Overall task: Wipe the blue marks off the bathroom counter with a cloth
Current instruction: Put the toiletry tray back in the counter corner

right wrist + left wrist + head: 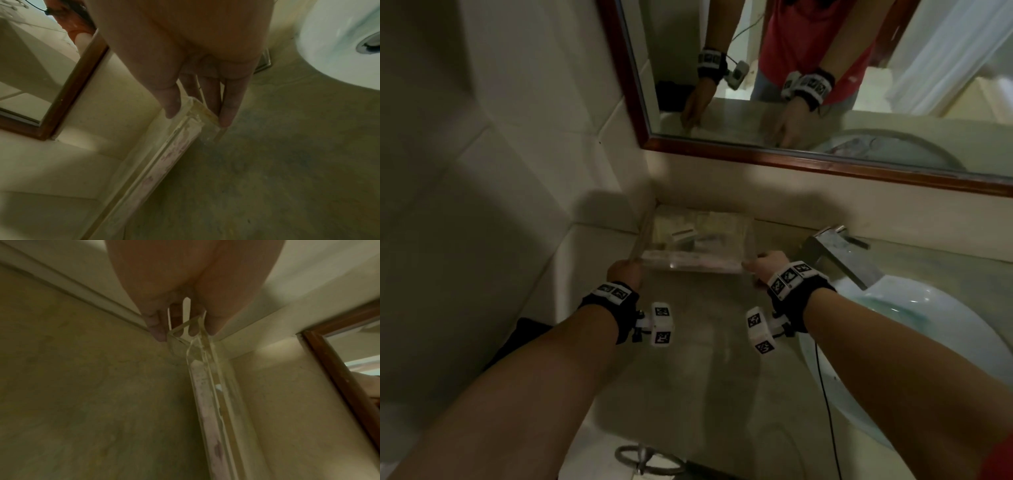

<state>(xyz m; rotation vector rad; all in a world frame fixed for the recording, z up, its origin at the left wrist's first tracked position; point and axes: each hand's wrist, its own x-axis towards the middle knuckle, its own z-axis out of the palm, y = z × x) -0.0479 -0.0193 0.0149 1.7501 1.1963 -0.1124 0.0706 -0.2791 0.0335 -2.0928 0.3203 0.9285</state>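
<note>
All three views are looking dim and greenish, with soft grain throughout. In the head view, the brightest patch is sitting at one o'clock inside the mirror (825, 85), while the wall (482, 171) toward nine o'clock is fading into broad shadow. The forearms are casting soft shadows on the counter (705, 359) at six o'clock. Straight lines are bowing near the frame edges. In both wrist views, the palm at twelve o'clock is blurring out of focus.
</note>
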